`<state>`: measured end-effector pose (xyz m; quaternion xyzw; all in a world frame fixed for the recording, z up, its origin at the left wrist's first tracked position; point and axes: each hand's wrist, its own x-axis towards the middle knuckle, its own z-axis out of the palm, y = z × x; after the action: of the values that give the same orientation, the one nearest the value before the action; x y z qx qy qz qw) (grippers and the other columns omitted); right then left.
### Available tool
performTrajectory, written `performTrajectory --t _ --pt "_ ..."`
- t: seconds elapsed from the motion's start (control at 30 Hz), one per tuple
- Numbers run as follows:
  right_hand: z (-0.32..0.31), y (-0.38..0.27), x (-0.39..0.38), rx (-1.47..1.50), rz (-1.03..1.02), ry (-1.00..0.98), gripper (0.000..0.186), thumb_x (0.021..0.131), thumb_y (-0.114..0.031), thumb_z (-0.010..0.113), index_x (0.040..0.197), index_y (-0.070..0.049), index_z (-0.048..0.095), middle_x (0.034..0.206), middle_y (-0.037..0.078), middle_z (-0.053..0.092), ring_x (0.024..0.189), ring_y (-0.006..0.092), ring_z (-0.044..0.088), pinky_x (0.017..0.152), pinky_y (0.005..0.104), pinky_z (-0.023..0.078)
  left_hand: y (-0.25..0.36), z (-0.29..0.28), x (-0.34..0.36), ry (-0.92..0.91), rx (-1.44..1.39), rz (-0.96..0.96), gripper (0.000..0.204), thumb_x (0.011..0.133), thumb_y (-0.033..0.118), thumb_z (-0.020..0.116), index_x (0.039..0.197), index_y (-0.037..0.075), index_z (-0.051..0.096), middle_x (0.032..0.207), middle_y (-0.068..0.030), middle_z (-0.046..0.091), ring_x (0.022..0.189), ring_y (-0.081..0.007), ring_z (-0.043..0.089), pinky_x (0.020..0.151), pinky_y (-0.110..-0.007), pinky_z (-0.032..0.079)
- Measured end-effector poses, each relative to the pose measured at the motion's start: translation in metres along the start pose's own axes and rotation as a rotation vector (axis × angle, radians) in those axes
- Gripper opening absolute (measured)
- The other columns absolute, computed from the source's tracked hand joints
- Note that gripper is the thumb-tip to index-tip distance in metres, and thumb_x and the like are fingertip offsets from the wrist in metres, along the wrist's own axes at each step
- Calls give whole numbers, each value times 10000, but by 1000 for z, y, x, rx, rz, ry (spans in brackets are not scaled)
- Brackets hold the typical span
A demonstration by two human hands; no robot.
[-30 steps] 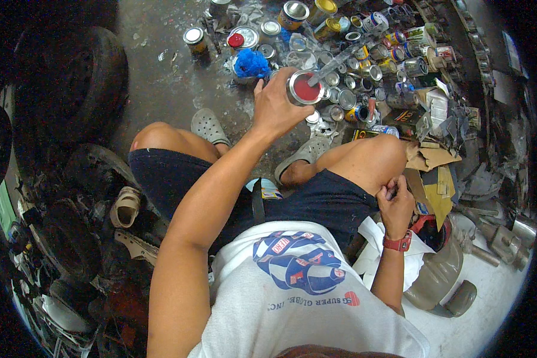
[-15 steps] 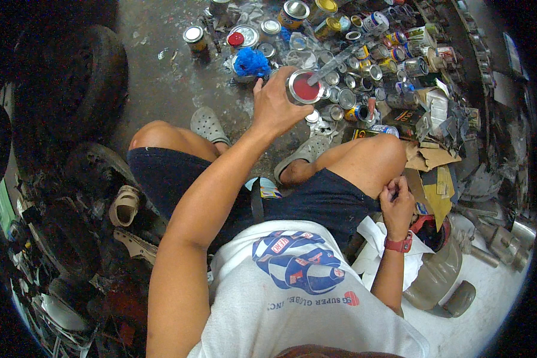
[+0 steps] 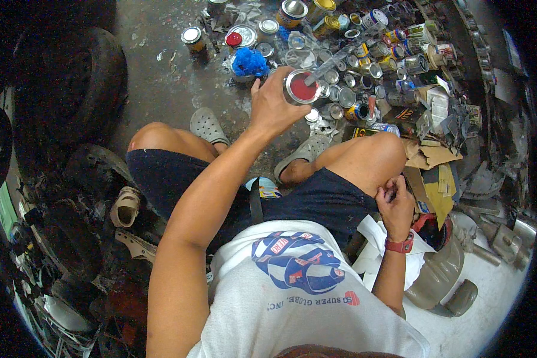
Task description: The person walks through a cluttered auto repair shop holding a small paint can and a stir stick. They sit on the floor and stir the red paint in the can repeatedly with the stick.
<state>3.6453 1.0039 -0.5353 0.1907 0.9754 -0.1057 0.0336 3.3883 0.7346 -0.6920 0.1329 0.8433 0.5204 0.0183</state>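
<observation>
Out in front of me, above the floor, my left hand [image 3: 271, 102] is wrapped round a metal can [image 3: 287, 89]. Red paint [image 3: 303, 91] shows inside its open top. A clear stirring stick [image 3: 329, 64] stands in the paint, slanting out to the upper right. My right hand [image 3: 395, 200], with a red watch [image 3: 400, 243] at its wrist, rests by my right thigh. Its fingers are curled in, and whatever they may hold is hidden. Just beyond the can in my left hand is a crumpled blue wad [image 3: 249, 62] on top of a container.
Many paint cans [image 3: 364, 65] crowd the floor ahead and to the right. One lidded can [image 3: 192, 37] stands apart at the left. Torn cardboard [image 3: 438, 156] and white paper [image 3: 394, 250] lie to my right. A tire [image 3: 71, 83] is on the far left.
The can and my left hand have shifted very slightly left. The right hand stays by the thigh, its fingers a little changed in pose.
</observation>
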Motion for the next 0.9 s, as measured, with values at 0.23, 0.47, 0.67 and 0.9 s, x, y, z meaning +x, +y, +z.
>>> performTrajectory --t 0.23,0.47,0.67,0.9 --pt "5 3 2 -19 18 36 218 914 -17 769 1007 -40 574 741 124 634 625 288 643 639 416 530 -1 -2 -1 -5 -4 -8 847 688 407 963 1424 149 634 1314 -106 778 1255 -349 730 1185 -563 449" --pt "2 13 6 -49 56 32 187 927 -46 741 1026 -41 583 789 157 667 688 348 693 670 444 545 -1 -2 0 -7 -13 1 848 686 404 965 1424 149 633 1304 -108 780 1250 -350 732 1181 -564 449" --pt "-9 14 7 5 -20 68 128 995 -88 730 1075 -66 632 829 169 723 730 375 740 675 492 552 1 -4 0 -14 1 -17 863 680 409 968 1431 157 626 1310 -97 781 1252 -342 736 1192 -569 440" --pt "-14 -15 -9 251 -40 -198 240 1026 -206 784 1170 -58 661 867 135 740 737 311 726 707 439 558 -1 -1 -1 -2 21 -13 877 680 413 971 1441 158 618 1300 -100 786 1260 -341 738 1198 -608 425"
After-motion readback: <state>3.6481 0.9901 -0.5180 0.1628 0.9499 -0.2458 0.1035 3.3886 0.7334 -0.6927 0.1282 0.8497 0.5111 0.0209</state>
